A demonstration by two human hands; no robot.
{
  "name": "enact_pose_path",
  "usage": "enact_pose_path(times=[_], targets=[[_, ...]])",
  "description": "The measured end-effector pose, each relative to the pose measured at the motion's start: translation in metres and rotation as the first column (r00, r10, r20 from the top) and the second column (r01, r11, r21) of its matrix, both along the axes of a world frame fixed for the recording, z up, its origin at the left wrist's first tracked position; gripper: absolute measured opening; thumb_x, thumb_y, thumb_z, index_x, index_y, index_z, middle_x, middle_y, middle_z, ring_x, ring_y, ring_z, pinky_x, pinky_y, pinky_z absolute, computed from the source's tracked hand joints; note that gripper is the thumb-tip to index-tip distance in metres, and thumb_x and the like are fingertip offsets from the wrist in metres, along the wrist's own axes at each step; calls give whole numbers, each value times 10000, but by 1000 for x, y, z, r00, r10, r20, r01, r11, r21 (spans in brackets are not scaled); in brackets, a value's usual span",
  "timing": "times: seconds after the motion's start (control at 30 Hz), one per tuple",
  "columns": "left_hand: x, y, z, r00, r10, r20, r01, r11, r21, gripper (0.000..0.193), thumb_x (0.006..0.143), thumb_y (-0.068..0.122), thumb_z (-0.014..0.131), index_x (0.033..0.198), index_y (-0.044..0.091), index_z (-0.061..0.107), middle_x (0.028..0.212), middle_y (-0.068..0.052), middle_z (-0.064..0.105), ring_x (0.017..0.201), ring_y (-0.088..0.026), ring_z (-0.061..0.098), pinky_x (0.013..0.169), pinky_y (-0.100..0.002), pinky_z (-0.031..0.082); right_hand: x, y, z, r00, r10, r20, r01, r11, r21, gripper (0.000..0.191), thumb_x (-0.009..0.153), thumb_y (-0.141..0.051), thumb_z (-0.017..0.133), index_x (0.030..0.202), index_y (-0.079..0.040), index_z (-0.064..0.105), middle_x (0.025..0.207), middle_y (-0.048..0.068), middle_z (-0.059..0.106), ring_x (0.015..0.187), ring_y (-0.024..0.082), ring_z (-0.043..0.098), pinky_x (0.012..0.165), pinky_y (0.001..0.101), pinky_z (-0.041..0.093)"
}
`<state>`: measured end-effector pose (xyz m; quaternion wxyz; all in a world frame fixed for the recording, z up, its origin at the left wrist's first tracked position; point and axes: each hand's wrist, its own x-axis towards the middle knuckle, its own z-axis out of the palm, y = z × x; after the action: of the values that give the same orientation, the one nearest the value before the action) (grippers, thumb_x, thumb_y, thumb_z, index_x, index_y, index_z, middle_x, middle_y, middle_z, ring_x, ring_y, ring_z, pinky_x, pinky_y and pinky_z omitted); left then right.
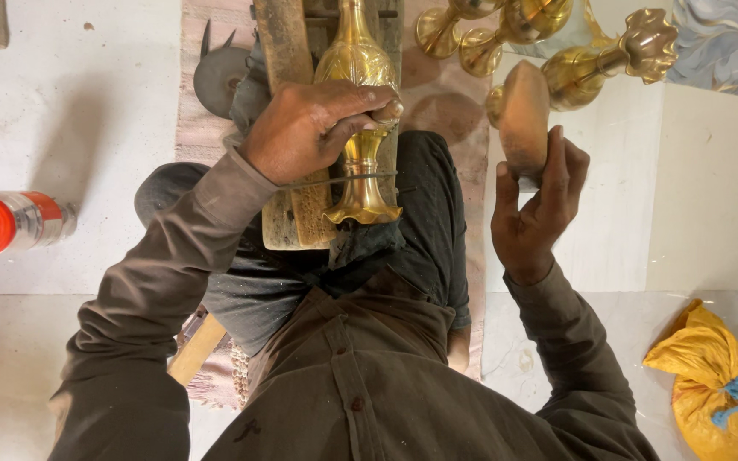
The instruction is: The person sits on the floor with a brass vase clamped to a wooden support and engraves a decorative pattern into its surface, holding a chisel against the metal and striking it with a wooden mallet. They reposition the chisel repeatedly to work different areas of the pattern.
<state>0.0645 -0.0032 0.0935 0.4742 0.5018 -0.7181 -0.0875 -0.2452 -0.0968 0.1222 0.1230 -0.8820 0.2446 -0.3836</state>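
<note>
My left hand (313, 128) presses down on a brass vase (357, 111), its grip closed over the narrow neck just above the flared foot, with a thin metal rod (339, 180) running out under the fingers and across the stem. The vase lies lengthwise on a wooden block (288, 128) that rests over my lap, its foot pointing toward me and ending just short of the block's near edge. My right hand (535, 201) is raised to the side, well apart from the vase, with its grip closed on a rounded wooden mallet (523, 119) held upright; the fingers wrap its lower end.

Beyond the mallet, several brass stands (557, 43) crowd the top edge of the view, close to the mallet's head, so there is little room that way. A woven mat (446, 94) lies beneath them. To the left, the pale floor (87, 111) is open out to a red-capped jar (10, 224) lying on its side. A yellow bag (715, 380) sits at the lower right, apart from my right elbow.
</note>
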Motion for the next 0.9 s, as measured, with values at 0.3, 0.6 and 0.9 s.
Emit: enact_pose_path(times=[0.3, 0.6, 0.9], targets=[[3, -1, -8, 999, -46, 23, 46, 999, -18, 358, 974, 38, 743, 1327, 59, 691, 1183, -147, 752, 1009, -297, 764, 846, -380, 648, -1, 1, -7, 987, -80, 137, 60, 988, 144, 534, 982, 1, 728, 1448, -173, 534, 1212, 57, 548, 1021, 217, 567, 829, 373, 486], [11, -7, -56, 759, 28, -651, -125, 987, -104, 359, 1091, -57, 706, 1408, 36, 565, 993, -125, 765, 869, -164, 787, 776, -321, 721, 6, -5, 0, 919, -72, -388, 55, 997, -54, 655, 930, 59, 673, 1552, -115, 563, 1227, 156, 605, 1122, 326, 569, 962, 456, 456], [-19, -4, -68, 674, 111, -731, -132, 991, 29, 464, 1032, -80, 739, 1435, 4, 525, 1119, -144, 777, 1049, -197, 784, 927, -335, 682, 28, -41, 34, 853, -30, -521, -83, 978, -192, 530, 992, 27, 669, 1496, -137, 630, 1185, 119, 623, 1094, 288, 586, 873, 440, 426]])
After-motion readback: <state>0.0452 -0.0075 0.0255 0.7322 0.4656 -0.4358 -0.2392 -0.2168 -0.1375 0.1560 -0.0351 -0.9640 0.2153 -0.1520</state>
